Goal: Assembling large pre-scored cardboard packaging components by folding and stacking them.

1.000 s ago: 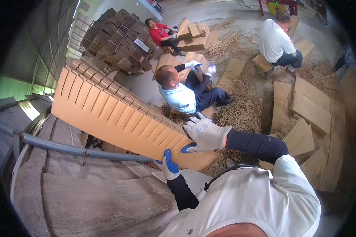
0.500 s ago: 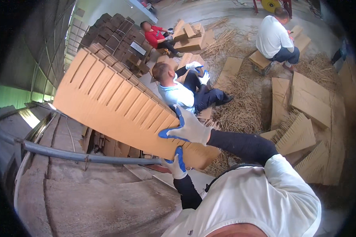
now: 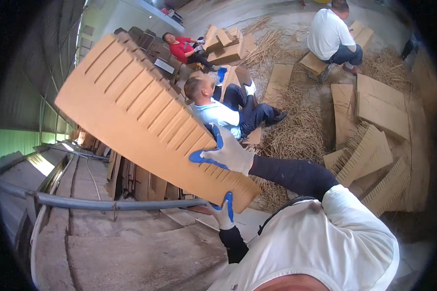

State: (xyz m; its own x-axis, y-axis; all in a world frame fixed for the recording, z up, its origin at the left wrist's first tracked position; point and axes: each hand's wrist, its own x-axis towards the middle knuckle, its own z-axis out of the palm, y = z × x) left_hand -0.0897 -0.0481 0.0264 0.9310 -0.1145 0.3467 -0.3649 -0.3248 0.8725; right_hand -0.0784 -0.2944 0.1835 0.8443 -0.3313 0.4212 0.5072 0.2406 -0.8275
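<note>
A long stack of slotted cardboard sheets slants across the view from upper left to my body, its row of cut slots along the upper edge. My right hand, in a pale glove with blue palm and fingers, spreads over the near part of the stack's face and grips its slotted edge. Below it, my left hand, gloved alike, holds the stack by the lower edge at the near end. Its thumb lies on the front face, while the other fingers are mostly hidden.
A blue-grey pipe rail crosses beside concrete steps at lower left. Beyond the stack sits a person in light blue; others in red and white sit farther off. Cardboard strips litter the floor near slotted pieces.
The stack's far end has swung up and left. My left hand has shifted slightly right and down; both hands keep their hold. The person in light blue has moved their hands.
</note>
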